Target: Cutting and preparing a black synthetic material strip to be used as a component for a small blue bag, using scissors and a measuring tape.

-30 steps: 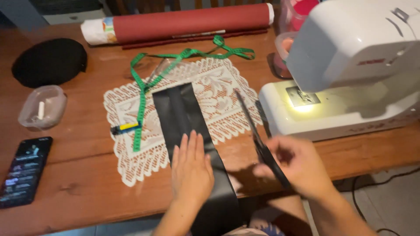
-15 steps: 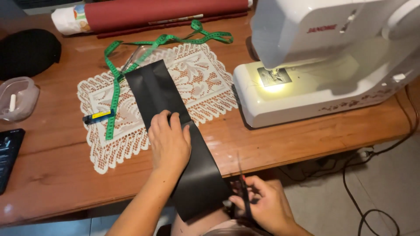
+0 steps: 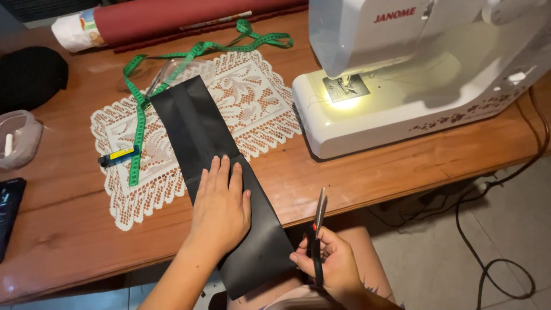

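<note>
Now black strip (image 3: 198,135) under left hand (image 3: 221,209) (flat)

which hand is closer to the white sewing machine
Right. The right hand, holding black-handled scissors, sits below the table edge, under the white sewing machine. The left hand lies flat on the black fabric strip, further left.

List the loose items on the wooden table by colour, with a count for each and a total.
Black: 3 – black fabric strip, dark rounded cloth, black phone
Green: 1 – green measuring tape
White: 2 – white lace mat, white sewing machine
Red: 1 – red fabric roll
Clear: 1 – clear plastic container
Total: 8
</note>
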